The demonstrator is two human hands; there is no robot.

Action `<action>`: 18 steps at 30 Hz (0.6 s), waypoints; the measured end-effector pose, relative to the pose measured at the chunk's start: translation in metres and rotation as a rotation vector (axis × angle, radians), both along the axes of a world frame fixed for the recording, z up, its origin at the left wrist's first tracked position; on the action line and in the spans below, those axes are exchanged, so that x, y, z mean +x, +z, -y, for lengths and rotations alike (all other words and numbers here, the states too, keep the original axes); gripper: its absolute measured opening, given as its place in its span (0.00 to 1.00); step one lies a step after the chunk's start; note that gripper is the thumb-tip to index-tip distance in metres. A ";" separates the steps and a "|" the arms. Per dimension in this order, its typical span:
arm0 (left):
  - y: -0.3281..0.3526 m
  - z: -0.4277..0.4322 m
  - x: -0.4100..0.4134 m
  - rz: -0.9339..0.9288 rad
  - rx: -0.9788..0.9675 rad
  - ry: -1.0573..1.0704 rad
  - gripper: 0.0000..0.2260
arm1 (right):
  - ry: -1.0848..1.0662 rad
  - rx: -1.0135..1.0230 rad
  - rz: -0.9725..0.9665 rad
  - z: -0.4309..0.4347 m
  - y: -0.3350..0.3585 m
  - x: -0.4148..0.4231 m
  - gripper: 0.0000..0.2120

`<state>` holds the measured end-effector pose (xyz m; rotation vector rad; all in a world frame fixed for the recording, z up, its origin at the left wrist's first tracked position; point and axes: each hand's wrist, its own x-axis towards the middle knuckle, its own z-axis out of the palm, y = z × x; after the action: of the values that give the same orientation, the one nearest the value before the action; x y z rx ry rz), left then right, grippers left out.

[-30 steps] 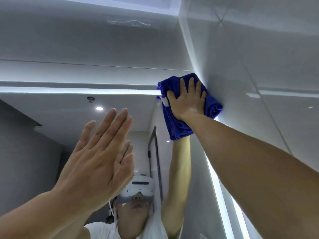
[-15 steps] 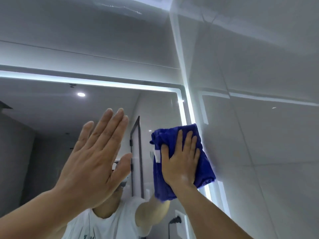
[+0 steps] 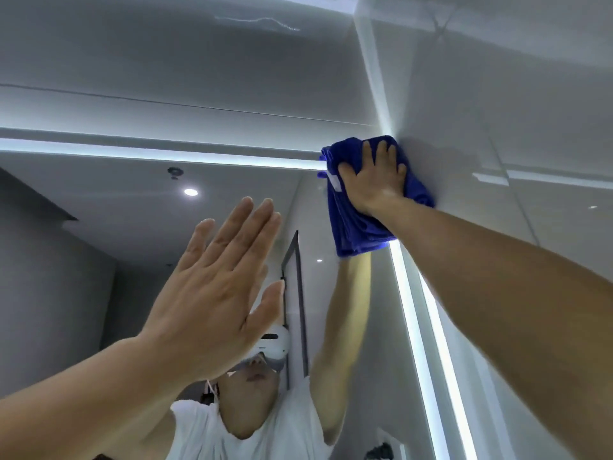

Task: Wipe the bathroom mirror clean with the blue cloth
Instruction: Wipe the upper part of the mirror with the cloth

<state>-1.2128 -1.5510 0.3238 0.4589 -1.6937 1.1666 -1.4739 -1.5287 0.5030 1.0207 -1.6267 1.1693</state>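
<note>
right hand (image 3: 371, 184), fingers flat, grip released, presses the blue cloth (image 3: 356, 227) on the mirror (image 3: 116, 220) at its top right corner; cloth hangs lengthwise down the mirror's right edge; remaining glass lies down-left; left hand (image 3: 212, 287), flat and empty, nearer the mirror's middle

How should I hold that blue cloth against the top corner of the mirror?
Hold it on its folded middle, coming straight from the front with a flat palm, as the right hand does. The blue cloth is a folded pad lying flat on the mirror, so spread fingers pin it there. Its lower edge hangs loose.
</note>
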 end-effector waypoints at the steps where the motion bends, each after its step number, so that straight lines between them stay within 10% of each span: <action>1: 0.000 0.002 -0.001 0.006 -0.004 0.014 0.30 | -0.010 -0.002 -0.003 -0.001 0.008 0.000 0.34; 18: -0.047 0.006 0.007 0.032 0.152 -0.075 0.31 | -0.024 -0.109 -0.023 0.005 -0.094 0.006 0.34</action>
<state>-1.2060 -1.5572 0.2764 0.4677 -1.8196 1.0001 -1.4677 -1.5341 0.4090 0.9398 -1.5360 1.2127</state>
